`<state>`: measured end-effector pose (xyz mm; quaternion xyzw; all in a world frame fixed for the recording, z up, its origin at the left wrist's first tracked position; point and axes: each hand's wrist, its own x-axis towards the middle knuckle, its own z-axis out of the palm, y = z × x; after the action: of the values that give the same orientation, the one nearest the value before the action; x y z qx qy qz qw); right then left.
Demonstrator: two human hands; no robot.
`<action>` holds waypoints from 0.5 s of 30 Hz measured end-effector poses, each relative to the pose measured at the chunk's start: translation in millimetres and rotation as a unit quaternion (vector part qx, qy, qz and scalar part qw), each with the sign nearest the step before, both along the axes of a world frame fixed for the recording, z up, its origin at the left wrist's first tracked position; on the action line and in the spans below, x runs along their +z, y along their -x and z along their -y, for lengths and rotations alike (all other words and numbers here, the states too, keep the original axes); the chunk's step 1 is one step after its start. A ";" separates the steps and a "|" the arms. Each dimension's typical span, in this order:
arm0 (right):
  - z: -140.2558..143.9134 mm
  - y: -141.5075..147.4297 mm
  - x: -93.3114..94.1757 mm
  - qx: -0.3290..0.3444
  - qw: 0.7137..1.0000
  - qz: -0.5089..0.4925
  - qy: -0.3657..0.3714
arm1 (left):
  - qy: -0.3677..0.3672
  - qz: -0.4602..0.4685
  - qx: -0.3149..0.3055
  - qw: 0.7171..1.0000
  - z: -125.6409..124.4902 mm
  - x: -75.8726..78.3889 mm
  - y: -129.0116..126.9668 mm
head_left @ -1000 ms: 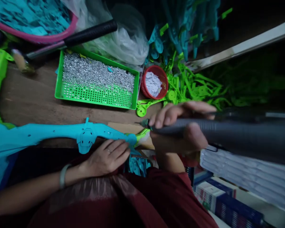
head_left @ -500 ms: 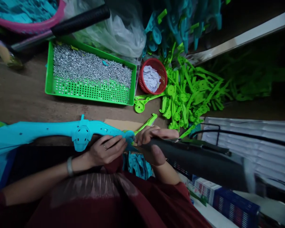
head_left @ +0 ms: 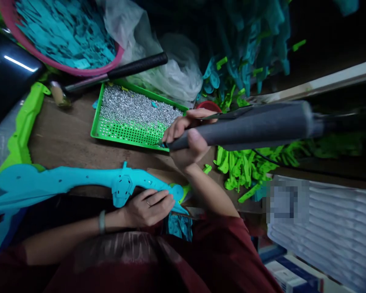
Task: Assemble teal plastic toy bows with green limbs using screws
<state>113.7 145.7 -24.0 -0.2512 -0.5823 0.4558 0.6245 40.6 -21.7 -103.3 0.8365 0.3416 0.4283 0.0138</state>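
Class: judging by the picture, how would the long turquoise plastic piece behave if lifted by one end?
The turquoise piece looks thin and moulded, so probably light. Being long and narrow, it may flex or droop somewhat. The left hand steadies only its right end, suggesting it is fairly stiff.

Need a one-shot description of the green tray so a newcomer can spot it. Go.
Start at the wooden bench. Toward its back, just below the black-handled hammer and left of the right hand with its grey power tool, lies the green tray. It alone is a flat rectangular perforated tray heaped with small silvery metal pieces; the pink-rimmed basket behind holds turquoise scraps.
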 end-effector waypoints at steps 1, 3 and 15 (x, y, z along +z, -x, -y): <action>-5.4 8.6 -7.9 0.004 1.000 0.014 0.008 | -0.002 0.004 0.000 1.000 -0.6 -0.2 0.1; -9.2 17.2 -18.4 0.011 0.999 0.030 0.015 | -0.010 0.011 0.002 1.000 -1.7 -0.4 0.0; -3.2 14.0 -30.0 0.042 0.997 0.034 0.049 | -0.017 0.010 0.014 1.000 1.3 -4.4 0.0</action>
<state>99.7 148.9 -54.0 -0.2723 -0.5898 0.5011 0.5718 40.6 -23.1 -107.7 0.8274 0.3462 0.4421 -0.0030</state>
